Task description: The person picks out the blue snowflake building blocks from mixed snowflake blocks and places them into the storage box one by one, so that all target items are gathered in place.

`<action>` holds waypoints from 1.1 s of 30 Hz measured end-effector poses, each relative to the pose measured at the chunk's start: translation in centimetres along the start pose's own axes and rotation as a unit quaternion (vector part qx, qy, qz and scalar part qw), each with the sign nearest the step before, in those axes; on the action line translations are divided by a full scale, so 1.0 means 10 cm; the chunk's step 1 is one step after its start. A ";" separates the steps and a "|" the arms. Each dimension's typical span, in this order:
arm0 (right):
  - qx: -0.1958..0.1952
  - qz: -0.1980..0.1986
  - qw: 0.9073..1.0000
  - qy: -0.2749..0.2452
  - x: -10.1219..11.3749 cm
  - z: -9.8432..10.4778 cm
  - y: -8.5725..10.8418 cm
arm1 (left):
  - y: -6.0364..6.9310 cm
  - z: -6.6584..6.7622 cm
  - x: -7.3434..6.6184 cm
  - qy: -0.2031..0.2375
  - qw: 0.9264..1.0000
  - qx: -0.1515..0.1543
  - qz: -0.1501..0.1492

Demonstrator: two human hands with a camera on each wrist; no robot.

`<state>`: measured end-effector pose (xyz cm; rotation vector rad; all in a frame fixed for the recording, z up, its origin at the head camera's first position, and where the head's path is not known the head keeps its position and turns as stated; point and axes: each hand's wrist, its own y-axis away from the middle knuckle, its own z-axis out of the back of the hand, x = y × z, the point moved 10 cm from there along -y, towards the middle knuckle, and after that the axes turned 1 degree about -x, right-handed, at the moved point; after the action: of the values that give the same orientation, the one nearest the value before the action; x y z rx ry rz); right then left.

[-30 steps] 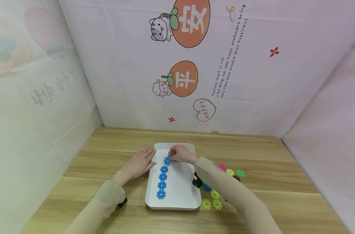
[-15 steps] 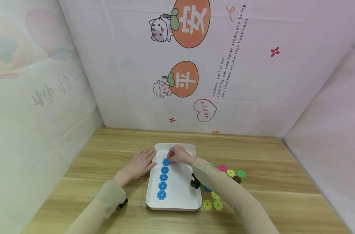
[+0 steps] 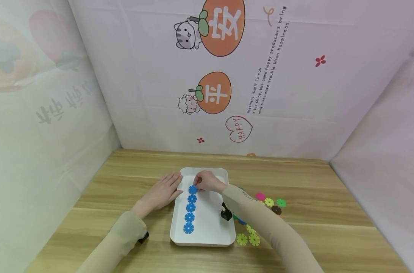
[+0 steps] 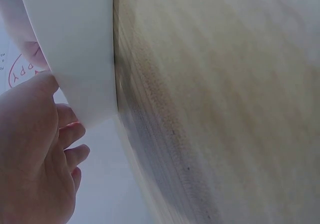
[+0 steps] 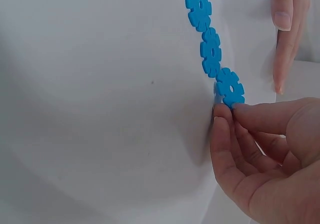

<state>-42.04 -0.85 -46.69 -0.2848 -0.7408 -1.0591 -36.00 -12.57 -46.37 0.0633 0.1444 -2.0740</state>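
Note:
A column of several blue notched discs (image 3: pixel 189 217) lies along the left part of the white tray (image 3: pixel 211 227). At its far end my right hand (image 3: pixel 208 181) pinches the last blue disc (image 3: pixel 192 189) between thumb and fingertips. Seen from the right wrist, that disc (image 5: pixel 231 88) stands close against the one beside it, its lower edge between the fingers of the right hand (image 5: pixel 270 159). My left hand (image 3: pixel 160 192) rests with straight fingers on the tray's left rim; the left wrist view shows this hand (image 4: pixel 37 149) against the outer wall of the tray (image 4: pixel 80 49).
Right of the tray, partly under the right forearm, loose discs lie on the wooden table (image 3: pixel 145 163): yellow ones (image 3: pixel 254 239), a pink one (image 3: pixel 260 196), a green one (image 3: pixel 281 203) and a brown one (image 3: pixel 276 209). Printed cloth walls (image 3: pixel 152 113) stand behind and at both sides.
My right hand has shifted slightly left, bringing the pinched disc from a little right of the column to its far end. The left hand has stayed on the rim.

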 end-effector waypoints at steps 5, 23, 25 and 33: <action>-0.009 0.005 1.000 0.017 0.04 0.00 0.00 | 0.01 0.02 -0.01 0.002 1.000 -0.004 0.000; -0.015 -0.010 1.000 0.013 -0.03 0.09 0.04 | 0.01 0.01 -0.01 -0.002 1.000 0.001 0.001; -0.021 -0.009 1.000 0.018 -0.03 0.15 0.08 | 0.00 -0.01 -0.01 0.001 1.000 0.002 0.002; -0.026 0.026 0.999 0.002 -0.11 0.43 0.35 | 0.00 -0.01 -0.02 -0.001 1.000 -0.002 -0.005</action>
<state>-41.09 3.94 -43.86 -0.3441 -0.6995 -1.0301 -35.92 -12.42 -46.49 0.0586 0.1487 -2.0832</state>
